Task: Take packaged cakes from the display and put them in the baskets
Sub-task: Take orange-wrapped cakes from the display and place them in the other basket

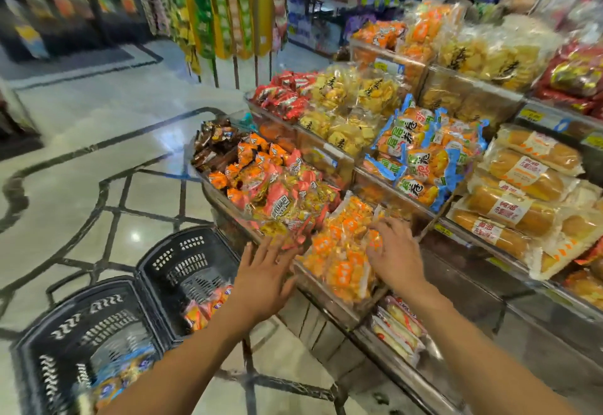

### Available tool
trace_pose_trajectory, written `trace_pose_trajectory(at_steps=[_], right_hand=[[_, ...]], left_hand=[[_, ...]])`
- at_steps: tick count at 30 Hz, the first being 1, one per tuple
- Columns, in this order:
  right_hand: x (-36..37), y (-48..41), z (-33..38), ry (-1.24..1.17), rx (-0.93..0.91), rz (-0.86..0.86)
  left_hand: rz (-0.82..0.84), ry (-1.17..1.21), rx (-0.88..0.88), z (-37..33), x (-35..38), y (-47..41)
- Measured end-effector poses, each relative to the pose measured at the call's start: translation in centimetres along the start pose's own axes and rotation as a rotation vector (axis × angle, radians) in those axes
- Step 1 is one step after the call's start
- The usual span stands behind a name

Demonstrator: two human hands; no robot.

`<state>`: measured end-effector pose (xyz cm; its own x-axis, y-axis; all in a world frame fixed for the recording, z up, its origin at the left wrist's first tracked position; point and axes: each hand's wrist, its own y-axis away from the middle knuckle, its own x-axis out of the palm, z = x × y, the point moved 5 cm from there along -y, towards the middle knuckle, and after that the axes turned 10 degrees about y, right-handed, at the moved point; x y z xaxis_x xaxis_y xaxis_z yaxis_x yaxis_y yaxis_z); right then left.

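The orange cakes lie in a bin between the two hands, with the pile running away from the person. The right hand rests on them with fingers spread and grips none, while the left hand, open, hovers just beside. The baskets stand below and behind the left hand, so it seems the nearer one to them.

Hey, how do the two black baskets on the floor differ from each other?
The far basket stands right beside the display; the near basket lies farther from it, toward the camera. The far basket shows orange packs in one corner; the near basket holds blue and orange packs, blurred. Both are black slotted plastic and hold packaged goods.
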<state>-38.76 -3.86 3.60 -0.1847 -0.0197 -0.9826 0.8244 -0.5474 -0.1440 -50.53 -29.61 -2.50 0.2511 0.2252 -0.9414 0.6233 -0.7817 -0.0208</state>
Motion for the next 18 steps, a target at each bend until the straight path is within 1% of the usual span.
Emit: trace_pose_trajectory(at_steps=[3,6,10,15,18], right_hand=[[0.6,-0.4,7.7,0.006,-0.103,0.008],[2.1,-0.4,15.2,-0.032,-0.204,0.037],[5.8,0.3,23.9,-0.034,-0.326,0.178],[12.2,1.0,30.8,-0.08,-0.415,0.354],[16.9,0.4,33.7,-0.026,-0.469,0.466]], left_hand=[[0.013,-0.024,-0.074,5.2,-2.0,4.0],[0.045,0.011,-0.199,10.6,-2.7,8.1],[0.068,0.009,-0.354,17.3,-1.5,13.1],[0.151,0.028,-0.512,23.0,0.8,17.2],[0.185,0.053,-0.567,25.8,2.5,18.2]])
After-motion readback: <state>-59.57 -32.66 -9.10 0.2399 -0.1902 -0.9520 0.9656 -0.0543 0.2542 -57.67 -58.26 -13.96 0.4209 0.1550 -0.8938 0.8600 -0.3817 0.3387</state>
